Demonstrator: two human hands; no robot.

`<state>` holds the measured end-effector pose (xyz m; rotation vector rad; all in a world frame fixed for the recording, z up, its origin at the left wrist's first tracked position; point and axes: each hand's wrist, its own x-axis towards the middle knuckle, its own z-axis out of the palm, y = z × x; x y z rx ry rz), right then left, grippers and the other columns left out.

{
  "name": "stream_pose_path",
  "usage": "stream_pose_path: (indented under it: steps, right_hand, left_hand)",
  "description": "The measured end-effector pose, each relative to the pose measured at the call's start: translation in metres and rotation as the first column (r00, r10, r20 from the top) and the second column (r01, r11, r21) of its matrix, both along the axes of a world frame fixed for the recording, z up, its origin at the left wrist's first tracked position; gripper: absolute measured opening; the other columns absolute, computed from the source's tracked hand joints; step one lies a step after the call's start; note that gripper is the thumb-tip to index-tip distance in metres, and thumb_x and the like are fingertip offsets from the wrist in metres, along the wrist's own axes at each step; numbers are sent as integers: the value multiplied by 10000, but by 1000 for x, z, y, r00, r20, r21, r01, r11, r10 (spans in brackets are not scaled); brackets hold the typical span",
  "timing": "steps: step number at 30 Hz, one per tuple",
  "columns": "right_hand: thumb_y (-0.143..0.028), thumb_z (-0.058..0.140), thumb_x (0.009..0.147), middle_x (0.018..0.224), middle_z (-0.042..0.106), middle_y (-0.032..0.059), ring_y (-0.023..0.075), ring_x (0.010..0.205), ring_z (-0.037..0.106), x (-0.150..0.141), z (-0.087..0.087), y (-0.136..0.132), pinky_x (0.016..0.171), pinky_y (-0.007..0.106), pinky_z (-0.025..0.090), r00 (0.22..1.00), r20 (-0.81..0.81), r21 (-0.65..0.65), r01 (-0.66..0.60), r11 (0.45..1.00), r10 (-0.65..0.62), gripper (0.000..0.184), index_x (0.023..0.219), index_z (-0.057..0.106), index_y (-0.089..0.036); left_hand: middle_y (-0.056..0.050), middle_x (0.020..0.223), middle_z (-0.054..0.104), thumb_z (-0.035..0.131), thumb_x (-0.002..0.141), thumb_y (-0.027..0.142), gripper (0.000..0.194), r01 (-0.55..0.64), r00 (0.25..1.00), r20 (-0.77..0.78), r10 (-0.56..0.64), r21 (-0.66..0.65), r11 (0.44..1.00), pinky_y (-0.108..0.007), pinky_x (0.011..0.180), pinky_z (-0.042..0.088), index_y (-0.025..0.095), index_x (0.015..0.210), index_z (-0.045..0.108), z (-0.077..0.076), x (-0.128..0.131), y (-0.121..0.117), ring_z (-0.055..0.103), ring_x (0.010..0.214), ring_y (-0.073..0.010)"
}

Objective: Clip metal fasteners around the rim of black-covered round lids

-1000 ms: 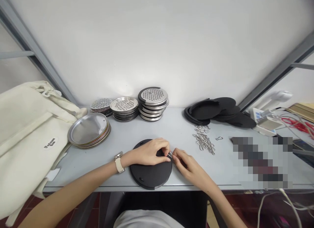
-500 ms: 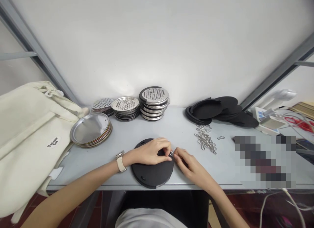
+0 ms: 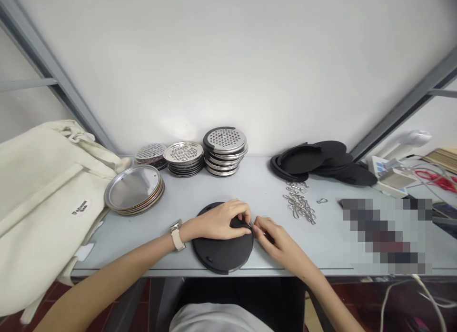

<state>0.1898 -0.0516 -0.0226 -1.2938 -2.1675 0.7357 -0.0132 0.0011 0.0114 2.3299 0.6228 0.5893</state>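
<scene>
A round black disc (image 3: 224, 253) lies flat near the table's front edge, with a small slot at its lower left. My left hand (image 3: 228, 221) rests across its upper part, fingers curled and thumb along the right rim, gripping it there. At that rim my right hand (image 3: 271, 236) pinches a small metal spring clip (image 3: 252, 223), mostly hidden by the fingers. Whether the clip passes through the disc I cannot tell. To the right lies a pile of similar metal clips (image 3: 300, 206), with a single clip (image 3: 322, 200) apart from it.
Stacks of perforated grater discs (image 3: 224, 137), (image 3: 183, 152) stand along the wall. Plain metal discs (image 3: 134, 189) are piled at left beside a cream bag (image 3: 46, 203). More black discs (image 3: 303, 159) lie at back right, near a power strip (image 3: 378, 167) and cables.
My right fingers have shifted very slightly at the disc's rim, and less of the clip shows now. Both hands otherwise stay in place; the view has moved a little.
</scene>
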Motion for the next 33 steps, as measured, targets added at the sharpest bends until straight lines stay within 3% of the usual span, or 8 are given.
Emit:
stream_pose_path:
  steps: [6, 22, 33]
  right_hand:
    - [-282, 338, 974, 684, 456, -21, 158, 688, 473, -1, -3, 0, 649, 281, 395, 1000, 23, -7, 5, 1000, -4, 264, 724, 394, -219]
    - [-258, 334, 977, 707, 474, -8, 167, 717, 473, -2, -3, -1, 677, 292, 379, 1000, 26, 4, -7, 1000, 7, 254, 730, 374, -217]
    - [-267, 323, 987, 715, 469, -13, 163, 723, 468, -2, -5, 0, 695, 298, 371, 1000, 13, -8, -17, 1000, 18, 252, 749, 386, -214]
  left_hand:
    - [-21, 918, 572, 658, 767, 186, 208, -29, 999, 16, 28, 17, 999, -281, 829, 415, 186, 927, 525, 0, 0, -1, 513, 888, -156]
    - [-19, 946, 594, 650, 786, 178, 234, 7, 999, 34, -2, -147, 989, -243, 767, 459, 172, 984, 527, 2, 0, 0, 540, 822, -112]
    - [-33, 984, 586, 664, 769, 197, 278, -21, 999, 36, 25, -112, 994, -271, 823, 461, 186, 1007, 522, -4, -1, 0, 550, 872, -134]
